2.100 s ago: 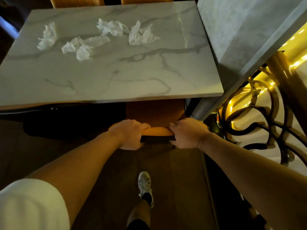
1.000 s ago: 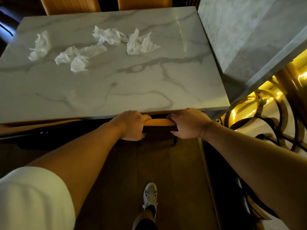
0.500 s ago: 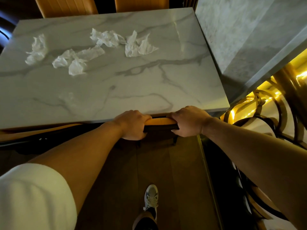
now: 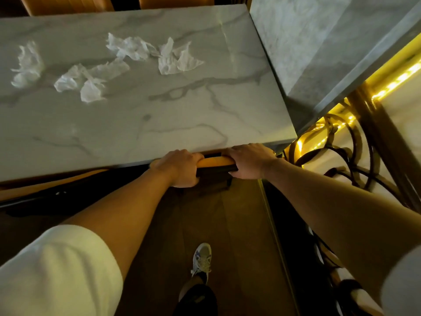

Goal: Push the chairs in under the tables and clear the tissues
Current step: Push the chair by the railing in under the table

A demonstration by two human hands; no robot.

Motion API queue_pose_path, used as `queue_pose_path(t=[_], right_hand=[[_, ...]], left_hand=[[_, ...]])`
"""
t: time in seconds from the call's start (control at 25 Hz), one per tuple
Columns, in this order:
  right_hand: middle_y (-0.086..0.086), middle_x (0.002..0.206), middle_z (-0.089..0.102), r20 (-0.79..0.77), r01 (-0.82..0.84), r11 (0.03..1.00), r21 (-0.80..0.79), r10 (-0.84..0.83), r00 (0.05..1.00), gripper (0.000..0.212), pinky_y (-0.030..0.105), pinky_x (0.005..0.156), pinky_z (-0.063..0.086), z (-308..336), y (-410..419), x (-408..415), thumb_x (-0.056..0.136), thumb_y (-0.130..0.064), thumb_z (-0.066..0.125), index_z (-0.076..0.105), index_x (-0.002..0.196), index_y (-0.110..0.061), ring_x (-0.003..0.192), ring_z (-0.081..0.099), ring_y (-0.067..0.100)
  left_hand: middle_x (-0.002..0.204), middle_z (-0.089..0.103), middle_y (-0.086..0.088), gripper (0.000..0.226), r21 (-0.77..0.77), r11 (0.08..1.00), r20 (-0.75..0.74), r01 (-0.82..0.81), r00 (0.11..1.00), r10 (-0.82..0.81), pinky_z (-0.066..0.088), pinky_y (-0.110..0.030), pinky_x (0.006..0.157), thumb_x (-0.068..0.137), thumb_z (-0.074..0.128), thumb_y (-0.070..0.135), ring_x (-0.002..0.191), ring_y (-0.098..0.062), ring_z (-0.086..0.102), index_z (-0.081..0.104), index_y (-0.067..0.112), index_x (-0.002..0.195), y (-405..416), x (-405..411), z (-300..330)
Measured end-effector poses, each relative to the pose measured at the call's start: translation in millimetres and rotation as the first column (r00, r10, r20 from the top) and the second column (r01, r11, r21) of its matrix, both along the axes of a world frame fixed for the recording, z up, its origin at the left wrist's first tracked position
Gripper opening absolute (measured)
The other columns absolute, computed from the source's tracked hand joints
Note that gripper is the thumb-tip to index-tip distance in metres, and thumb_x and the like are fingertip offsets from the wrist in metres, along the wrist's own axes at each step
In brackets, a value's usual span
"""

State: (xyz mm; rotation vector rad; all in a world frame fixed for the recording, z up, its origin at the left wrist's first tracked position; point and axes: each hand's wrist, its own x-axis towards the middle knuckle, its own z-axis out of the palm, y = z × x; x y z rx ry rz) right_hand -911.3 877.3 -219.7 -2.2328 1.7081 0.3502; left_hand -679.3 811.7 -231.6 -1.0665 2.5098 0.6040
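Note:
My left hand (image 4: pixel 180 167) and my right hand (image 4: pixel 248 161) both grip the top rail of an orange chair (image 4: pixel 214 162), whose back now sits against the near edge of the marble table (image 4: pixel 159 119). The chair's seat is hidden under the tabletop. Several crumpled white tissues lie on the far half of the table: one at the left (image 4: pixel 28 63), a pair in the middle (image 4: pixel 88 80), one further back (image 4: pixel 129 47) and one to its right (image 4: pixel 176 59).
A second orange chair (image 4: pixel 45 188) shows under the table's left near edge. Two more chair backs (image 4: pixel 68 4) stand at the far side. A marble ledge (image 4: pixel 330 42) and a lit ornate metal railing (image 4: pixel 341 144) close off the right. My shoe (image 4: pixel 201 258) stands on the wooden floor.
The chair has slid forward under the table with both hands on its back; its seat, visible before, is now hidden and the backrest reaches the table edge.

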Motion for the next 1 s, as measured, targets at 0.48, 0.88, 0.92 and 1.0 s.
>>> queue_pose_path(t=[0.48, 0.88, 0.92, 1.0], right_hand=[[0.007, 0.159, 0.040, 0.147, 0.211, 0.976, -0.047, -0.202, 0.968, 0.077, 0.044, 0.125, 0.015, 25, 57, 16, 0.090, -0.046, 0.064, 0.034, 0.156, -0.018, 0.150, 0.030, 0.027], [0.005, 0.170, -0.015, 0.091, 0.071, 0.991, -0.109, -0.061, 0.994, 0.074, 0.057, 0.124, -0.008, 29, 161, 65, 0.101, -0.068, 0.027, 0.002, 0.163, -0.037, 0.154, -0.020, 0.031], [0.004, 0.170, -0.017, 0.090, 0.038, 0.994, -0.103, -0.029, 0.996, 0.073, 0.058, 0.123, -0.010, 29, 173, 77, 0.100, -0.069, 0.023, -0.001, 0.162, -0.038, 0.154, -0.021, 0.031], [0.003, 0.169, -0.020, 0.086, 0.000, 0.997, -0.077, 0.006, 0.996, 0.072, 0.058, 0.123, -0.012, 26, 190, 98, 0.100, -0.070, 0.019, -0.003, 0.162, -0.039, 0.153, -0.024, 0.031]], left_hand=[[0.147, 0.047, -0.011, 0.070, -0.187, 0.959, 0.030, -0.211, 0.975, 0.221, 0.041, -0.047, 0.110, 0.093, 0.064, 0.044, 0.135, -0.032, 0.046, 0.036, 0.014, 0.150, 59, 5, 17], [0.170, -0.001, -0.011, 0.093, -0.107, 0.793, 0.070, -0.600, 0.791, 0.608, 0.007, -0.055, 0.125, 0.093, 0.022, 0.079, 0.157, -0.032, -0.002, -0.004, 0.023, 0.162, 239, 61, 35], [0.170, -0.004, -0.012, 0.093, -0.097, 0.762, 0.101, -0.641, 0.755, 0.648, 0.005, -0.056, 0.125, 0.092, 0.017, 0.081, 0.156, -0.032, -0.005, -0.006, 0.024, 0.162, 266, 74, 33], [0.170, -0.008, -0.012, 0.093, -0.093, 0.722, 0.142, -0.685, 0.709, 0.691, 0.002, -0.058, 0.125, 0.090, 0.011, 0.082, 0.156, -0.032, -0.010, -0.008, 0.025, 0.161, 304, 98, 29]])
